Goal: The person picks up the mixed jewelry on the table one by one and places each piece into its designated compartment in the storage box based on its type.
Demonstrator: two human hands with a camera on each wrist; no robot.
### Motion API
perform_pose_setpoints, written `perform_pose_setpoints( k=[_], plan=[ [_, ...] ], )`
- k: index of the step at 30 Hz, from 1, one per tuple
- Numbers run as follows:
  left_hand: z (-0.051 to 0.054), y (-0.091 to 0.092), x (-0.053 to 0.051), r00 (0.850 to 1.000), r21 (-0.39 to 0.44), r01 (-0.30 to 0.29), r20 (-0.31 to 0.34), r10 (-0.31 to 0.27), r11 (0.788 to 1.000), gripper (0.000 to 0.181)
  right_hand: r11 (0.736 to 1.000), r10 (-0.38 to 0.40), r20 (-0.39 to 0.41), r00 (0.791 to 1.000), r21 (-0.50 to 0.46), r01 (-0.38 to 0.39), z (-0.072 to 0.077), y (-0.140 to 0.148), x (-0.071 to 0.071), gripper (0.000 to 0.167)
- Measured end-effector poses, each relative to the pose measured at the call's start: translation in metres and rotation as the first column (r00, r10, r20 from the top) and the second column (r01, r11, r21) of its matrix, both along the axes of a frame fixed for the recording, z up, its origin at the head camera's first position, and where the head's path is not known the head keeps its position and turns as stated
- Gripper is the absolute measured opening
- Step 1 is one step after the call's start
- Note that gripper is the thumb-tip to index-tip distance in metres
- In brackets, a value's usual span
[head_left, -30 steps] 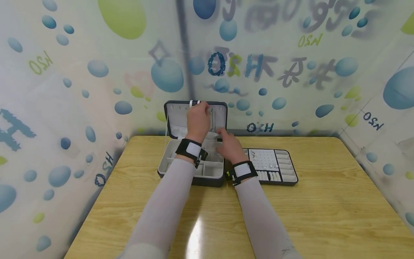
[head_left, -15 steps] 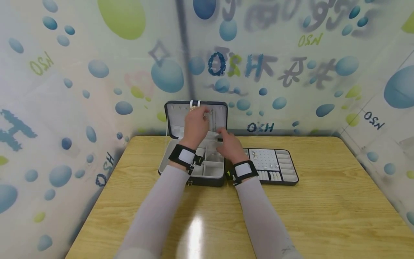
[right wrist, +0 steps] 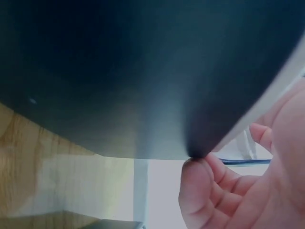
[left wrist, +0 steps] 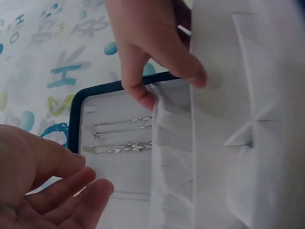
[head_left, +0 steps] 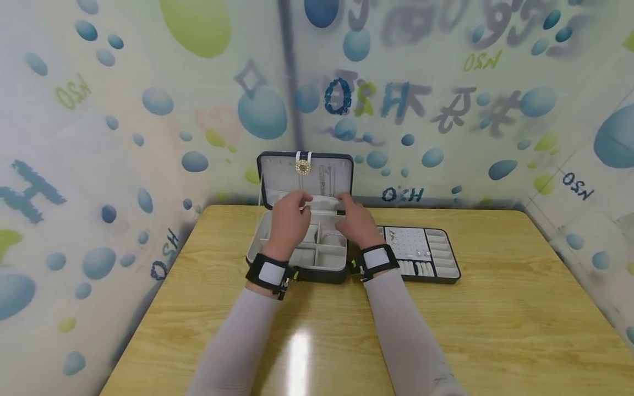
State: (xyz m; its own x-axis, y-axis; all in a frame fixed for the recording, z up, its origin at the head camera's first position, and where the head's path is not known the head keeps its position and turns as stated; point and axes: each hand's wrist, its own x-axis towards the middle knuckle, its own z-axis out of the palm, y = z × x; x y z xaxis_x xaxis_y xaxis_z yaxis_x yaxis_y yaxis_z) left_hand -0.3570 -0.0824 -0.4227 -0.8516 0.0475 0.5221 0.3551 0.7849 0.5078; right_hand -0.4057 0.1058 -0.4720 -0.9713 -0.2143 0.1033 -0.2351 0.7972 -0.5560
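Note:
A dark jewelry box (head_left: 317, 275) stands with its lid (head_left: 277, 173) raised; silver necklaces (left wrist: 121, 145) hang inside the lid. A gold medallion (head_left: 303, 166) sits below a striped band at the lid's top, and a thin chain runs down from it toward my left hand (head_left: 289, 223). Thumb and fingers of that hand are loosely bent with a gap between them, in front of the lid. At the box's right rear corner, my right hand (left wrist: 157, 47) hooks a finger over the edge of the gathered lid pocket (left wrist: 171, 138), its thumb against the box.
To the right, a flat jewelry tray (head_left: 448, 280) lies on the wooden table (head_left: 520, 308), holding earrings and rings. A bracelet (head_left: 333, 236) lies in a box compartment. A patterned wall (head_left: 436, 181) rises behind the table.
My left hand has come down from the lid's top to about the pocket's height, uncovering the medallion and chain. The right hand stays at the right rear corner.

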Motion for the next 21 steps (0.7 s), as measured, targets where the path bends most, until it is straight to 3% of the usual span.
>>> perform_pose_setpoints(
  k=[5,12,21],
  plan=[
    [-0.012,-0.004,0.011,1.0,-0.026,0.004,-0.007,-0.004,1.0,0.014,1.0,-0.006,-0.007,1.0,-0.001,0.006,0.001,0.002,0.002,0.072],
    [-0.018,-0.013,0.026,0.999,-0.064,0.038,0.015,-0.038,0.997,0.012,0.998,0.06,-0.001,0.998,-0.02,-0.06,0.005,0.009,0.006,0.08],
    [-0.031,-0.03,0.047,0.994,-0.225,0.11,0.042,-0.104,0.968,0.012,0.999,0.035,-0.049,0.998,-0.01,-0.035,0.017,0.015,0.028,0.076]
  ],
)
